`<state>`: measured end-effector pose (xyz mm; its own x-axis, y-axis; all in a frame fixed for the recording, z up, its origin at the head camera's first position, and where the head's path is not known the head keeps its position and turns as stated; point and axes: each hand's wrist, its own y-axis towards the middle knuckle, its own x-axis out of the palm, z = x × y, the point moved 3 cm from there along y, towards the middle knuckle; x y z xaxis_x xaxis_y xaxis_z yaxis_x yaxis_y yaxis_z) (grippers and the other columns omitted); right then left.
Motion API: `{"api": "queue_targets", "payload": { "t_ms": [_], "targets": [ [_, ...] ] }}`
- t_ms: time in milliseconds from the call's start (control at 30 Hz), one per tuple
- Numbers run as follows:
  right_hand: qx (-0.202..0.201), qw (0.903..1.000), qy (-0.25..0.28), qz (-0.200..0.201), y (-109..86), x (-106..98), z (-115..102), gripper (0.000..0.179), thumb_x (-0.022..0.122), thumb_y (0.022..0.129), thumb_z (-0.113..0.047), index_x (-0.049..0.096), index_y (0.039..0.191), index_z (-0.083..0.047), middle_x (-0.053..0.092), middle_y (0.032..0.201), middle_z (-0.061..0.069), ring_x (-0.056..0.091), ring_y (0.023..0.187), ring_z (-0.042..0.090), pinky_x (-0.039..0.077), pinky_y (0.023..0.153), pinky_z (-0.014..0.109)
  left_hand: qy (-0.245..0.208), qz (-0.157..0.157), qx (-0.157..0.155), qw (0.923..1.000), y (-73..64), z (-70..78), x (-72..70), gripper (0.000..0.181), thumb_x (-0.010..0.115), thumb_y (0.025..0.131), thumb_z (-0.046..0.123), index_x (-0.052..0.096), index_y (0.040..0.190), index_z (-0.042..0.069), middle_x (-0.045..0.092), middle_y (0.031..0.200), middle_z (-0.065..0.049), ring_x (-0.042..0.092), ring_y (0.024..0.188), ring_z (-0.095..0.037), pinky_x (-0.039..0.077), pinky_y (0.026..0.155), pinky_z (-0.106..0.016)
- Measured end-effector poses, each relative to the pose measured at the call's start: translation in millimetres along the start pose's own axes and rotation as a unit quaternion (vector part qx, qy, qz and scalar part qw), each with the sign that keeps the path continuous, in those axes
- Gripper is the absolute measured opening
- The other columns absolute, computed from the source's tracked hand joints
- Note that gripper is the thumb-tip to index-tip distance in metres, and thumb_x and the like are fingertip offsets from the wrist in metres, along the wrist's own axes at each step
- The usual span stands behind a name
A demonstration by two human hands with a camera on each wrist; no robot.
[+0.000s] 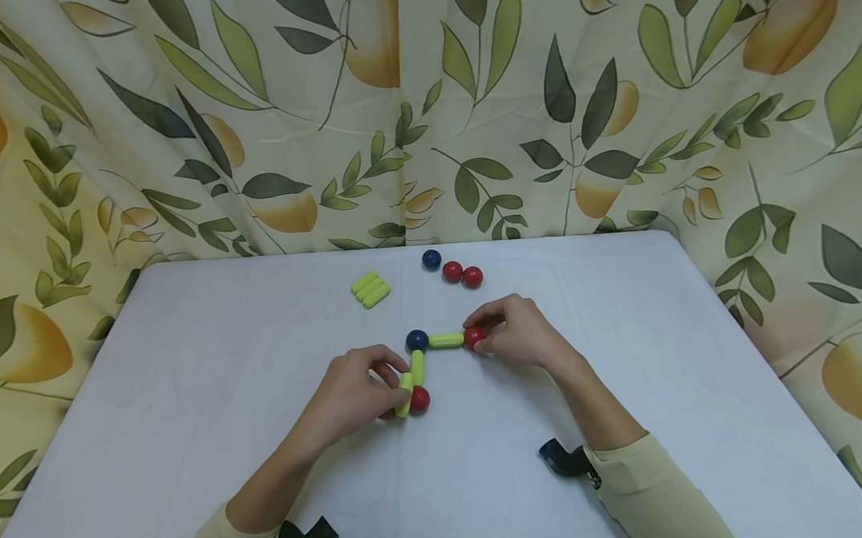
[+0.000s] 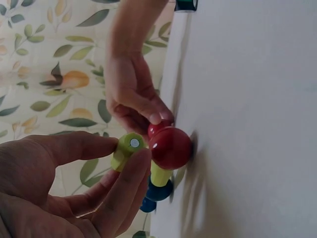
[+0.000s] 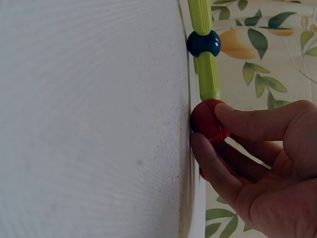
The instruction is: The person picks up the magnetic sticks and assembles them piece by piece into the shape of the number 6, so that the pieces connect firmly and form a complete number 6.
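Head view shows the left hand [image 1: 357,388] pinching a yellow-green rod [image 1: 405,382] just beside a red ball [image 1: 420,399]; the right hand [image 1: 516,329], apart from it, pinches a second red ball [image 1: 473,337]. Joining seems the present step; next move probably calls for aligning the held rod's end.

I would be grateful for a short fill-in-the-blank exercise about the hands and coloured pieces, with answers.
The left hand pinches a light-green stick; the right hand holds a ball coloured ____.
The corner ball, where two joined sticks meet, is ____.
At the back, a loose blue ball lies near ____ loose red balls.
In the head view, the loose sticks lie to the ____ of these balls.
Missing words: red; blue; two; left.
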<state>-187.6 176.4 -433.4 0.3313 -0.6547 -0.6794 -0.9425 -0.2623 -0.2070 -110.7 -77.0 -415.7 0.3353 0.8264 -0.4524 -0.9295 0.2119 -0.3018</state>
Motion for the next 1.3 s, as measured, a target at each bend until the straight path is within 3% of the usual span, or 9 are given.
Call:
{"api": "queue_targets", "payload": {
  "t_ms": [233,833,1300],
  "targets": [
    [0.004,1.0,-0.002,-0.003,0.5,0,-1,0.029,0.081,0.086,-0.009,0.08,0.115,-0.014,0.076,0.107,0.004,0.065,0.101,0.024,0.056,0.087,0.036,-0.006,-0.004,-0.005,1.0,-4.9,-0.7,4.0,0.025,0.081,0.084,0.008,0.067,0.104,0.01,0.067,0.087,-0.006,0.07,0.06,-0.016,0.058,0.061,-0.031],
    [-0.001,1.0,-0.008,0.006,-0.1,0,-1,0.029,0.082,0.084,-0.01,0.081,0.112,-0.016,0.076,0.105,0.003,0.064,0.101,0.024,0.055,0.084,0.034,0.011,-0.059,-0.018,0.998,-18.9,-5.0,21.7,0.025,0.08,0.083,0.006,0.061,0.1,0.007,0.065,0.08,-0.007,0.069,0.058,-0.018,0.058,0.059,-0.031],
    [-0.004,0.9999,-0.011,0.008,-1.4,0,-3,0.028,0.082,0.085,-0.009,0.081,0.112,-0.015,0.077,0.103,0.002,0.065,0.099,0.023,0.054,0.082,0.032,0.033,-0.06,-0.018,0.9975,-21.5,-6.0,29.0,0.025,0.079,0.082,0.004,0.06,0.098,0.006,0.065,0.076,-0.006,0.067,0.057,-0.018,0.056,0.058,-0.031]
  ]
}}
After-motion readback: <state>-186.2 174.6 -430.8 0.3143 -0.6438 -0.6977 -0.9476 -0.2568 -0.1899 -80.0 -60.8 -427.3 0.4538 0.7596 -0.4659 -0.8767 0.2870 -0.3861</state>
